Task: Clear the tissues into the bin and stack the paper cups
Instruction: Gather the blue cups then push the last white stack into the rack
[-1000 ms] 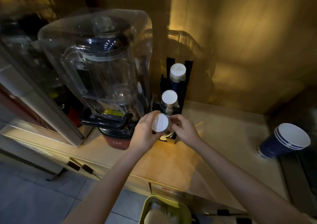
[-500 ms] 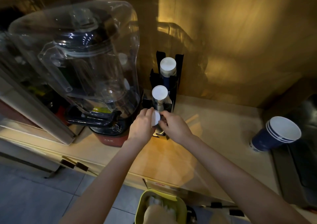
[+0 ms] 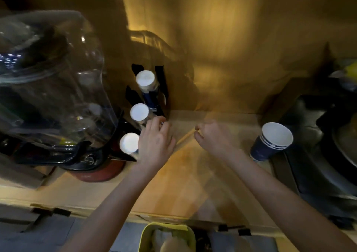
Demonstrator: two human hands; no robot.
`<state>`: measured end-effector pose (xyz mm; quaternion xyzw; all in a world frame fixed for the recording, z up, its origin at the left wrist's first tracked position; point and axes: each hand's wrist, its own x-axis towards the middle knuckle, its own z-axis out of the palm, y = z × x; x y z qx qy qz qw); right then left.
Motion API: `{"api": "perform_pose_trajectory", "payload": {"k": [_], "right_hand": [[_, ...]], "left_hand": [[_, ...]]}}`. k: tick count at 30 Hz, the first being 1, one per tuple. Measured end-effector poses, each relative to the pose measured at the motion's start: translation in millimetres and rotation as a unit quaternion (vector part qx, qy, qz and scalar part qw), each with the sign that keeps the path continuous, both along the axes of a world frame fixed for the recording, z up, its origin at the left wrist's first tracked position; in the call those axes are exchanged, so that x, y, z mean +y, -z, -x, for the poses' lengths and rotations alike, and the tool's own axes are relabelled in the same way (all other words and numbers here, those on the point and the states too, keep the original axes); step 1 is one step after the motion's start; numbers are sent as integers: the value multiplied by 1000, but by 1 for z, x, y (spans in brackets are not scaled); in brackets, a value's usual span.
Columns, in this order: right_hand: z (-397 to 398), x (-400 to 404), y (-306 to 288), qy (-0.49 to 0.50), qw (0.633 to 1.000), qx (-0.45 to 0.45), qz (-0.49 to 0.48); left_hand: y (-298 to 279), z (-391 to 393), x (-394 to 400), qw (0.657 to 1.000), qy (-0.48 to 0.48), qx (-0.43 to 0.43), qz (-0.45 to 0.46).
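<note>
Three upside-down cup stacks stand in a black cup holder point(image 3: 161, 82) against the back wall: a rear stack point(image 3: 145, 80), a middle stack point(image 3: 139, 112) and a front stack point(image 3: 129, 143). My left hand point(image 3: 155, 143) rests just right of the front stack, empty, with its fingertips at the holder beside the middle stack. My right hand point(image 3: 211, 139) hovers over the wooden counter point(image 3: 179, 184), loosely curled and empty. A separate stack of blue paper cups point(image 3: 270, 143) leans, mouth up, at the right. The yellow-green bin point(image 3: 146, 234) sits below the counter edge with tissues inside.
A large blender under a clear plastic cover point(image 3: 52, 89) fills the left side, its red base point(image 3: 96, 174) right beside the holder. A dark appliance point(image 3: 318, 151) stands at the far right, next to the blue cups. The wooden wall is close behind.
Both hands have let go of the front stack, which now stands in the holder. My right hand has pulled away to the right. The view has shifted right.
</note>
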<state>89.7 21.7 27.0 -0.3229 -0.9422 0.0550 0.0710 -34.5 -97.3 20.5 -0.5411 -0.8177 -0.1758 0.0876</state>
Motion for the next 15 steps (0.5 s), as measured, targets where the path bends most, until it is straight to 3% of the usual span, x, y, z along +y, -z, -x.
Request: {"api": "perform_pose_trajectory", "payload": {"k": [5, 10, 15], "right_hand": [[-78, 44, 12, 133, 991, 24, -5], [-142, 74, 31, 312, 948, 71, 5], [-171, 94, 41, 388, 912, 112, 77]], "left_hand": [[5, -56, 62, 996, 80, 10, 41], [27, -111, 114, 977, 164, 40, 128], [42, -145, 154, 963, 194, 34, 186]]}}
